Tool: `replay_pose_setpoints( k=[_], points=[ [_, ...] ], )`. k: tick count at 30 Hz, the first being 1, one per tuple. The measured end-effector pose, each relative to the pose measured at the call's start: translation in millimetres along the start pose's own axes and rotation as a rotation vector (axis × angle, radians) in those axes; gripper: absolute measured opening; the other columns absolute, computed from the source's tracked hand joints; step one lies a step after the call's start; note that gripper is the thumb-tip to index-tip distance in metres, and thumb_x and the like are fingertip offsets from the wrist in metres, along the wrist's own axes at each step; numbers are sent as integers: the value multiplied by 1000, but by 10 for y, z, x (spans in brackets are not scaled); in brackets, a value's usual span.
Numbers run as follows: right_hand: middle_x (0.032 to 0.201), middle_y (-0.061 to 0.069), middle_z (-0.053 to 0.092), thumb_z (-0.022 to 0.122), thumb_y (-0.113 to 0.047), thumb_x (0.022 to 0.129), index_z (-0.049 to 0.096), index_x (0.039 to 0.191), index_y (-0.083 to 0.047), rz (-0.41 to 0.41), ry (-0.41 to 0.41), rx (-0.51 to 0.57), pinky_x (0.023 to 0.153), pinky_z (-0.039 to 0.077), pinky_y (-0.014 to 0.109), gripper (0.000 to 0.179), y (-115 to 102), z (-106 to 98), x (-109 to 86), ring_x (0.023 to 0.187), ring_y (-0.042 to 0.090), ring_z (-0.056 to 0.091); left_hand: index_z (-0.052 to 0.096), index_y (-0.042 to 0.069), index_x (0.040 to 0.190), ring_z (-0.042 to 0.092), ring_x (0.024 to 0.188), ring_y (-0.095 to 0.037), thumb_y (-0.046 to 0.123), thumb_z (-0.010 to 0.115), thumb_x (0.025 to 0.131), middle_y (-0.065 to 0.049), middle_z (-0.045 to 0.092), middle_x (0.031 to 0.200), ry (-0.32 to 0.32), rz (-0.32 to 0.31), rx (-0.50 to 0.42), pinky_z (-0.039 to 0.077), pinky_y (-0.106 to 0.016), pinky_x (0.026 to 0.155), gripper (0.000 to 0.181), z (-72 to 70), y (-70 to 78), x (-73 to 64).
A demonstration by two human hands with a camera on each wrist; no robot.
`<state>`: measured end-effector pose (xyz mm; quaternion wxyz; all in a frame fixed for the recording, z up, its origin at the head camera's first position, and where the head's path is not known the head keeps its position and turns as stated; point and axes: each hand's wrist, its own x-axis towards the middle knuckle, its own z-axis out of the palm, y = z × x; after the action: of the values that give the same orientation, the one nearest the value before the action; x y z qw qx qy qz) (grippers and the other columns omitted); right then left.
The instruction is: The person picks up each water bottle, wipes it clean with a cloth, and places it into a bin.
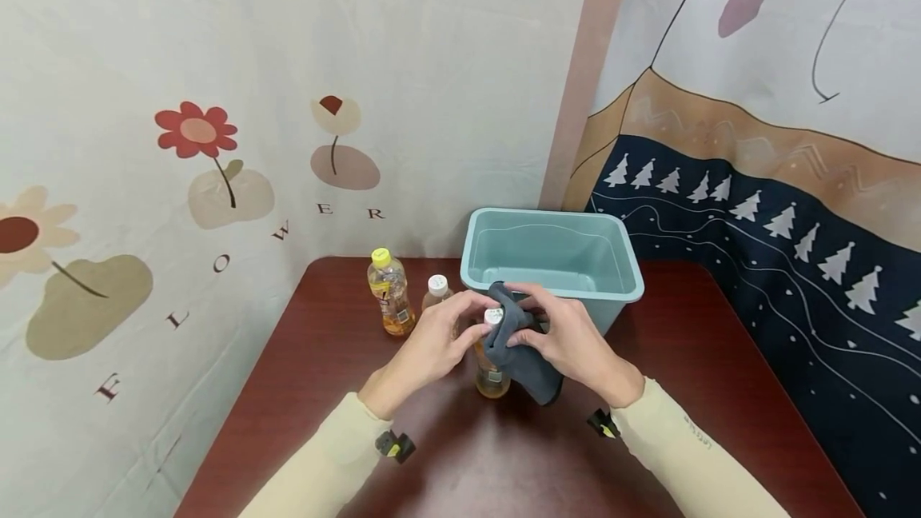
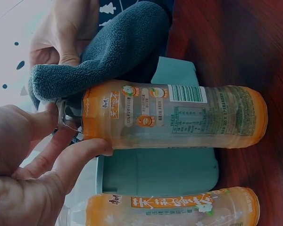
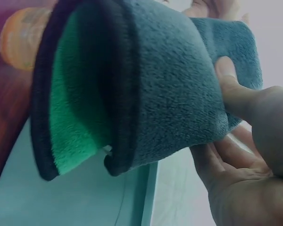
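Observation:
An orange-labelled plastic drink bottle (image 2: pixel 179 117) with a white cap (image 1: pixel 493 316) stands upright in the head view. My left hand (image 1: pixel 435 340) grips it at the neck, thumb and fingers on either side below the cap. My right hand (image 1: pixel 579 342) pinches a folded grey towel (image 1: pixel 532 372) that lies against the bottle's neck and shoulder. In the right wrist view, the green inner side of the towel (image 3: pixel 75 108) shows and its dark-edged end hangs loose. The towel covers part of the bottle's upper side.
Behind my left hand stands another white-capped bottle (image 1: pixel 437 286), partly hidden. Left of it is a yellow-capped bottle (image 1: pixel 392 298) with some amber liquid. A light blue plastic bin (image 1: pixel 471 262) sits at the back of the dark red table (image 1: pixel 302 358), just beyond the hands.

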<state>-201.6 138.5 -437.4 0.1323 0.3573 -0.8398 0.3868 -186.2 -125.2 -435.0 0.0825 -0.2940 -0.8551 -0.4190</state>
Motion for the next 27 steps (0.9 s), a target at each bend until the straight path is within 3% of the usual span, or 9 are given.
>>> replay_pose_setpoints(
  k=[3, 6, 11, 16, 22, 27],
  points=[
    [133, 8, 86, 100, -21, 93, 64, 162, -18, -80, 38, 29, 99, 73, 43, 78, 101, 43, -40, 115, 20, 87, 75, 14, 143, 79, 129, -24, 12, 81, 110, -6, 82, 140, 4, -6, 8, 68, -52, 108, 33, 0, -2, 4],
    [136, 7, 86, 97, -24, 96, 71, 155, -17, -103, 57, 12, 98, 73, 42, 66, 126, 60, -74, 117, 21, 86, 75, 14, 142, 79, 128, -22, 13, 82, 111, -4, 82, 139, 10, -4, 22, 68, -47, 108, 32, 0, 1, 8],
    [131, 9, 87, 100, -16, 91, 82, 142, -8, -7, -1, -46, 99, 73, 48, 55, 79, 61, -124, 117, 26, 86, 76, 15, 141, 81, 125, -20, 13, 82, 110, -3, 82, 138, 3, -9, 4, 69, -44, 108, 32, 5, 10, 11],
    [133, 9, 87, 102, -15, 88, 81, 144, -6, 56, -55, -52, 101, 72, 44, 60, 95, 75, -164, 119, 25, 86, 76, 16, 141, 80, 124, -19, 12, 82, 110, -1, 82, 139, 1, -30, -4, 68, -42, 107, 32, 14, 5, 10],
    [129, 11, 88, 99, -2, 92, 80, 135, -7, 135, -85, 4, 92, 74, 39, 48, 205, 161, -217, 108, 23, 89, 76, 17, 142, 81, 122, -19, 12, 81, 110, -1, 82, 140, 4, -37, -6, 68, -38, 106, 32, 19, -8, 6],
    [120, 8, 88, 92, 8, 94, 76, 123, -13, 160, -120, -15, 83, 71, 30, 39, 325, 268, -271, 99, 17, 86, 75, 16, 142, 82, 120, -19, 12, 81, 111, -2, 82, 139, -5, -36, -20, 69, -38, 105, 32, 18, 18, 9]
  ],
)
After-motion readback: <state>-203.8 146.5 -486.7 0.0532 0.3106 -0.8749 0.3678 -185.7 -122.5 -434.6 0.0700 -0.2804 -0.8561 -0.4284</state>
